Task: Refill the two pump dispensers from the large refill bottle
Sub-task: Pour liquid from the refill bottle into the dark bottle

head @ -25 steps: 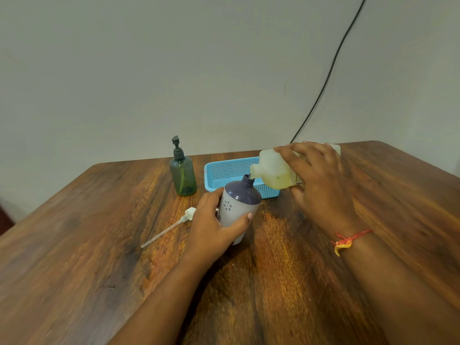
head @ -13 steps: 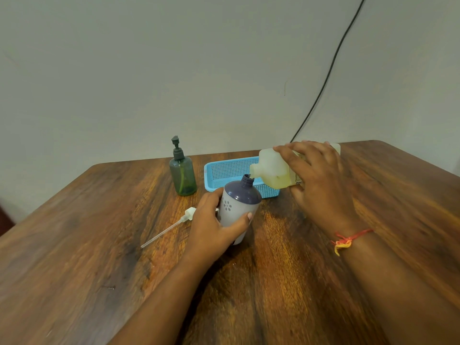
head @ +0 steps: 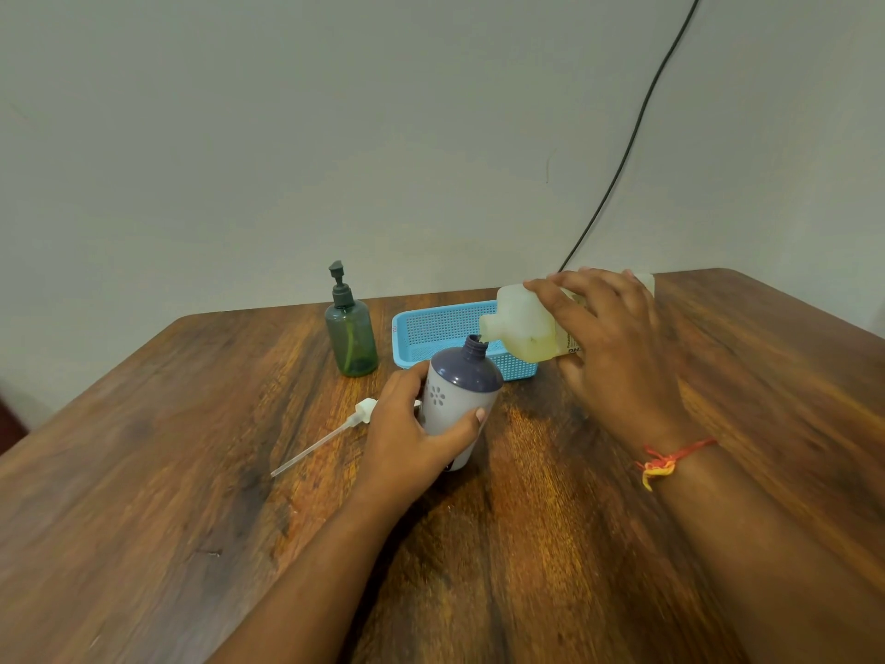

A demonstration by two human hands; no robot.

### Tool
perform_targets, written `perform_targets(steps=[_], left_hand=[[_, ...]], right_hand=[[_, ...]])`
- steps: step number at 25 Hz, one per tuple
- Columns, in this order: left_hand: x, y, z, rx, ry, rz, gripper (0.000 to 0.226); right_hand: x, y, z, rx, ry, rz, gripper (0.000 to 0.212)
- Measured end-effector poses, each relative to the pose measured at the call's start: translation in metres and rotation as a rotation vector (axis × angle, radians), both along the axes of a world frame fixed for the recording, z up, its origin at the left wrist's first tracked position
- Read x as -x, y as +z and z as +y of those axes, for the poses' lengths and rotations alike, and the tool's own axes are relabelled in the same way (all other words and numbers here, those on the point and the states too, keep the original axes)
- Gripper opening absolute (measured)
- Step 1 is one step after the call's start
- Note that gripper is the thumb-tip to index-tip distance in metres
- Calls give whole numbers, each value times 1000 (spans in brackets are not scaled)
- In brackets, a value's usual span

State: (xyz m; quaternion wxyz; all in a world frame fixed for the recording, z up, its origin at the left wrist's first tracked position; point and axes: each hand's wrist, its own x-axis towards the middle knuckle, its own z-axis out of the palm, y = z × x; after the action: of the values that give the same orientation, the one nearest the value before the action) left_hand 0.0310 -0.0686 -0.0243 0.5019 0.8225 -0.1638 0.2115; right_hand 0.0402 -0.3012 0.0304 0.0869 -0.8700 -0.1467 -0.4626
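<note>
My left hand (head: 412,438) grips a white dispenser bottle (head: 457,400) with a dark purple shoulder and an open neck, tilted slightly right on the table. My right hand (head: 608,347) holds the large translucent refill bottle (head: 524,325) tipped nearly flat, its mouth right at the dispenser's neck; yellowish liquid pools in its lower side. The white pump head with its long tube (head: 335,431) lies on the table left of my left hand. A green pump dispenser (head: 351,335) stands upright behind, its pump on.
A blue mesh basket (head: 431,328) sits behind the white dispenser, under the refill bottle. A black cable (head: 622,151) runs down the wall to the table's back edge. The wooden table (head: 143,472) stretches wide to the left and front.
The refill bottle's rear has lifted slightly, tipping it a little more over the dispenser's neck. The left hand and dispenser have stayed in place.
</note>
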Motion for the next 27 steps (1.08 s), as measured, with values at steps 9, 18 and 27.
perform_targets(steps=[9, 18, 27], left_hand=[[-2, -2, 0, 7, 0, 0, 59], [0, -1, 0, 19, 1, -14, 57], [-1, -2, -1, 40, -6, -24, 58]], right_hand=[[0, 1, 0, 8, -1, 2, 82], [2, 2, 1, 5, 2, -13, 82], [3, 3, 2, 1, 11, -25, 83]])
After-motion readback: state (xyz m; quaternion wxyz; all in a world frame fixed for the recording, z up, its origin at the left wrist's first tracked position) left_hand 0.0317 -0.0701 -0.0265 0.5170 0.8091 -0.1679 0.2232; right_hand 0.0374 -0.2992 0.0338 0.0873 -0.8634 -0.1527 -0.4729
